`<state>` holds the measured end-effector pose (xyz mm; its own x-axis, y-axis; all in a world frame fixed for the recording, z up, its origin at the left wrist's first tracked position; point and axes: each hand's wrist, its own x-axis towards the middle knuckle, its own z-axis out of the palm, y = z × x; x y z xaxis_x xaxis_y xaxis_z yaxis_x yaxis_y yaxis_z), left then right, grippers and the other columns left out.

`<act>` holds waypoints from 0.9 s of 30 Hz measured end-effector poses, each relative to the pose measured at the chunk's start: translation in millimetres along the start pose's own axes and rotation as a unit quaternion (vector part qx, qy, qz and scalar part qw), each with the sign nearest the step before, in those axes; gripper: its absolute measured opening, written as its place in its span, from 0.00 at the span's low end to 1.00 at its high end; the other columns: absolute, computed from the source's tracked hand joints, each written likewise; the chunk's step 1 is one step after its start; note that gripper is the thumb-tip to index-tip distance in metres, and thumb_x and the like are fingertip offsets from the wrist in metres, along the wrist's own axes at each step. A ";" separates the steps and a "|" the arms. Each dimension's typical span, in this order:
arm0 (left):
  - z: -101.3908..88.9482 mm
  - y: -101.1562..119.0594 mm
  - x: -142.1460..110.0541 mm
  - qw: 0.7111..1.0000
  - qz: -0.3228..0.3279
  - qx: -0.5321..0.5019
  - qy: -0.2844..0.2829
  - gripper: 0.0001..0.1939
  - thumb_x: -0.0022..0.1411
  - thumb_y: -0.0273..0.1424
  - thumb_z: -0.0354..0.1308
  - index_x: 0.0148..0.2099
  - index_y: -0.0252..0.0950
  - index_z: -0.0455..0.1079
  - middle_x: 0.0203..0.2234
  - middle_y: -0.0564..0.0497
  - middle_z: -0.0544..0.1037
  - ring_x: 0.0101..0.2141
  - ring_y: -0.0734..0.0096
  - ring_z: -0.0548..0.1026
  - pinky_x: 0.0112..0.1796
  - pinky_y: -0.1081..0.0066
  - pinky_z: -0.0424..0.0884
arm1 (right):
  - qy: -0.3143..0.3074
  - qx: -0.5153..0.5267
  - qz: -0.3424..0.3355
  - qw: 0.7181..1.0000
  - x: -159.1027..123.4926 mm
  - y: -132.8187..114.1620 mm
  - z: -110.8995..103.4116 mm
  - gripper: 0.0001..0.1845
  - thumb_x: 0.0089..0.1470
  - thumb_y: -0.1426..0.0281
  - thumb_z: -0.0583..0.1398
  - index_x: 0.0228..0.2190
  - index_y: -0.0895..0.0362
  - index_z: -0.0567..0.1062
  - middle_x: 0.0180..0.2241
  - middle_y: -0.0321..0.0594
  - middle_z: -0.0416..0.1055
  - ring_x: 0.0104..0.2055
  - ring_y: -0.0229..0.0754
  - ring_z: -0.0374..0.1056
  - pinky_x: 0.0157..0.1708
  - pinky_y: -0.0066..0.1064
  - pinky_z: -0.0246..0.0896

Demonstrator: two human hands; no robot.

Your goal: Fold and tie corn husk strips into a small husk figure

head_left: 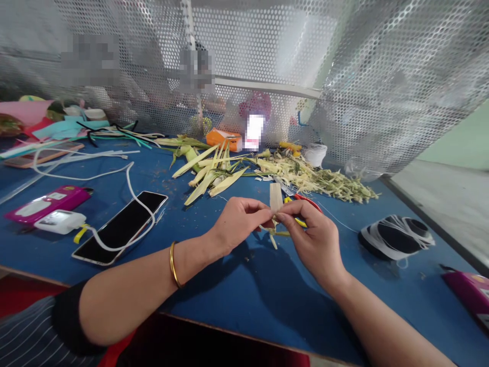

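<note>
Between my two hands is a pale strip of corn husk (275, 196), standing up above my fingertips, with narrow ends hanging below. My left hand (244, 221) pinches it from the left, a gold bangle on that wrist. From the right, my right hand (311, 232) pinches the same strip between thumb and forefinger. Just behind my right fingers lie scissors with red handles (308, 201), partly covered. Something yellow beside them is mostly hidden. A thin thread runs toward a dark spool wound with white thread (397, 237) at the right.
Corn husk leaves (214, 176) and a heap of husk scraps (324, 181) lie at the back. On the left are a phone (122, 227), a white cable (132, 178) and a purple packet (49, 201). A perforated screen (260, 46) rises behind the blue table (229, 300).
</note>
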<state>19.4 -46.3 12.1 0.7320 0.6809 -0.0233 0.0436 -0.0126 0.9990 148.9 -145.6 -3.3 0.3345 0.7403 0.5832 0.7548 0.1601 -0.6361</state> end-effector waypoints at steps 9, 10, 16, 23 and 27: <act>-1.9 -3.4 -0.4 0.997 0.032 0.072 -0.029 0.07 0.55 0.32 0.60 0.30 0.34 0.76 0.26 0.48 0.79 0.30 0.69 0.74 0.32 0.72 0.69 | 0.010 0.014 0.024 1.000 1.5 0.0 -1.3 0.05 0.56 0.70 0.61 0.28 0.55 0.73 0.25 0.34 0.74 0.28 0.38 0.70 0.28 0.28 0.64; -1.9 -4.1 -0.1 0.996 0.034 0.081 -0.027 0.07 0.55 0.32 0.59 0.30 0.34 0.76 0.26 0.48 0.79 0.30 0.69 0.74 0.32 0.72 0.69 | 0.009 0.017 0.027 0.999 1.5 -0.1 -1.4 0.05 0.55 0.70 0.61 0.28 0.55 0.73 0.25 0.34 0.74 0.28 0.37 0.70 0.28 0.27 0.64; -0.2 -4.5 -0.2 0.998 0.023 0.058 -0.032 0.07 0.55 0.31 0.59 0.28 0.34 0.75 0.25 0.48 0.78 0.28 0.71 0.73 0.30 0.72 0.68 | 0.019 0.064 0.064 0.996 0.2 3.0 0.7 0.03 0.53 0.70 0.62 0.28 0.55 0.72 0.26 0.34 0.73 0.27 0.38 0.69 0.28 0.28 0.64; 2.4 -2.9 -0.5 1.000 -0.002 -0.013 -0.006 0.05 0.52 0.30 0.62 0.31 0.33 0.74 0.25 0.50 0.76 0.29 0.72 0.73 0.28 0.73 0.68 | 0.018 0.127 0.091 0.988 -1.2 9.3 4.3 0.07 0.53 0.69 0.63 0.34 0.54 0.70 0.25 0.33 0.71 0.27 0.37 0.69 0.28 0.30 0.65; 3.2 -3.8 -0.3 0.999 0.001 -0.048 0.001 0.06 0.50 0.30 0.64 0.30 0.33 0.72 0.24 0.52 0.75 0.29 0.72 0.73 0.30 0.72 0.70 | 0.013 0.128 0.090 0.988 -1.5 8.8 5.2 0.06 0.54 0.69 0.62 0.34 0.54 0.69 0.25 0.33 0.71 0.26 0.37 0.69 0.27 0.29 0.65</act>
<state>21.2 -48.8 8.2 0.7309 0.6821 -0.0222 -0.0232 0.0573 0.9981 152.2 -141.8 -12.4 0.4661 0.7558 0.4600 0.5160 0.1900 -0.8352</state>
